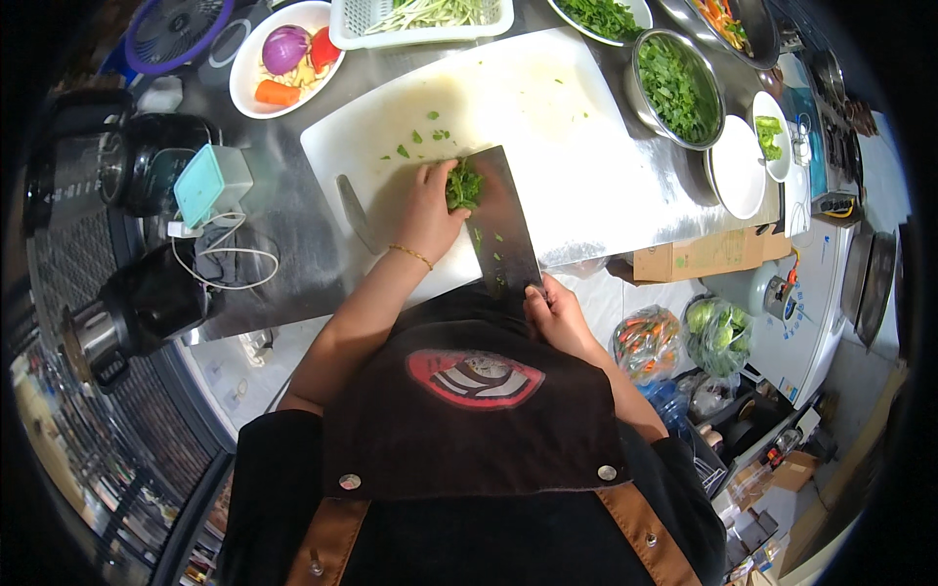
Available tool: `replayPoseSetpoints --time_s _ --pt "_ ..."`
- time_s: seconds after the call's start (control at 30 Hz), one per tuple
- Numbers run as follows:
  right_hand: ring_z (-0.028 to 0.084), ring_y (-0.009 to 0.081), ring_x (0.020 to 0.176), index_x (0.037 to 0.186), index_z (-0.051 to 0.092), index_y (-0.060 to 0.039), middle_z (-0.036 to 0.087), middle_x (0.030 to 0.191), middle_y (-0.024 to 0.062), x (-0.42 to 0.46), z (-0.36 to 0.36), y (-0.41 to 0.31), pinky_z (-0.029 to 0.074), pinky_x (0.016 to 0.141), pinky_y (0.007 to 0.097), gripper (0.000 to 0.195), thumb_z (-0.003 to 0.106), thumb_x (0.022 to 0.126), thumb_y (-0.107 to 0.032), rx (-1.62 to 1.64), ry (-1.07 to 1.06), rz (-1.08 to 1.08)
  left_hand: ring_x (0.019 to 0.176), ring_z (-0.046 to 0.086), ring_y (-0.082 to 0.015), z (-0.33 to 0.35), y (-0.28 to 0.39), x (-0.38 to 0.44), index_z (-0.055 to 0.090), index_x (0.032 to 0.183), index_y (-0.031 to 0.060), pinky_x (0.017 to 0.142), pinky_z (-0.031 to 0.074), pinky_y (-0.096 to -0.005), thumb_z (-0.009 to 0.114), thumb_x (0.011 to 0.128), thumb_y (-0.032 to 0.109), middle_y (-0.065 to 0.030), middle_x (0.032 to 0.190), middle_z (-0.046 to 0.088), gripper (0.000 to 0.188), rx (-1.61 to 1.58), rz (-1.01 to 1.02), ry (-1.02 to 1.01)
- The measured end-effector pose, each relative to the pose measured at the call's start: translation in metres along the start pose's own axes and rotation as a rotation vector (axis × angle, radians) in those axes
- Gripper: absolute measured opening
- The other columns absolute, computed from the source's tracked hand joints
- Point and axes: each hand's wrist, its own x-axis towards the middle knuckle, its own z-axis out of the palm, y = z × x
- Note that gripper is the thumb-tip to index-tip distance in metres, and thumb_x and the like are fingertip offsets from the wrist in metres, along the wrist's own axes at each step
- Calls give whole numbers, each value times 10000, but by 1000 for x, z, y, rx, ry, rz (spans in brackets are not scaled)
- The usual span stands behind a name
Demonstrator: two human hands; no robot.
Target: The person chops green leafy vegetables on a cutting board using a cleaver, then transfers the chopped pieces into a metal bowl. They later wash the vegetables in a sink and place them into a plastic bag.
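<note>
With my right hand (551,306) I grip the handle of a broad cleaver (506,220), its blade pointing away from me over the white cutting board (469,95). Bits of green leaf cling to the blade's face. Just left of the blade, my left hand (437,209) is closed around a small bunch of leafy green herbs (463,186). Part of the bunch is hidden by my fingers. Loose leaf pieces (416,137) lie scattered on the board beyond my left hand.
Along the far side are an oval bowl (245,86) of onion, carrot and other pieces, a white basket (425,38) of green strips, and a steel bowl (678,88) of chopped greens. White plates (736,168) stand right. A teal-lidded container (199,187) and cable (275,267) lie left.
</note>
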Motion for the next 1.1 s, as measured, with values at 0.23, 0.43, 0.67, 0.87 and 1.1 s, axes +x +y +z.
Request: replayPoseSetpoints --time_s 0.23,0.43,0.67,0.87,1.1 --pt "491 99 483 1109 511 -44 500 673 4 5 -23 -19 435 438 258 132 438 1056 -141 204 -60 -30 1118 543 -393 -8 32 25 532 1246 98 975 463 -443 806 702 27 -171 1193 543 614 -74 5 0" --pt "478 90 443 1052 504 -19 509 624 11 -35 -95 -93 402 419 242 133 441 1055 -136 64 273 -240 870 615 -240 18 154 113 569 1248 97 729 558 -324 824 701 36 -110 1094 577 606 -188 393 13" --pt "509 128 443 864 497 1 533 593 37 -44 -189 -161 427 434 300 191 493 1001 -132 -202 678 -239 993 634 -312 95 236 206 599 1227 81 856 535 -418 829 735 180 -149 1188 561 552 74 560 -82" --pt "494 126 433 904 473 -18 514 617 42 -36 -239 -156 422 408 289 155 469 1017 -123 44 576 -175 1042 622 -319 107 278 223 667 1109 98 889 514 -421 772 803 228 -81 1123 618 348 194 518 -231" --pt "487 126 423 952 481 -36 522 634 35 -27 -254 -158 442 396 282 108 455 1022 -114 237 403 -152 1036 573 -337 140 279 262 633 984 88 913 471 -412 706 784 98 -117 1035 614 214 -155 970 -35"
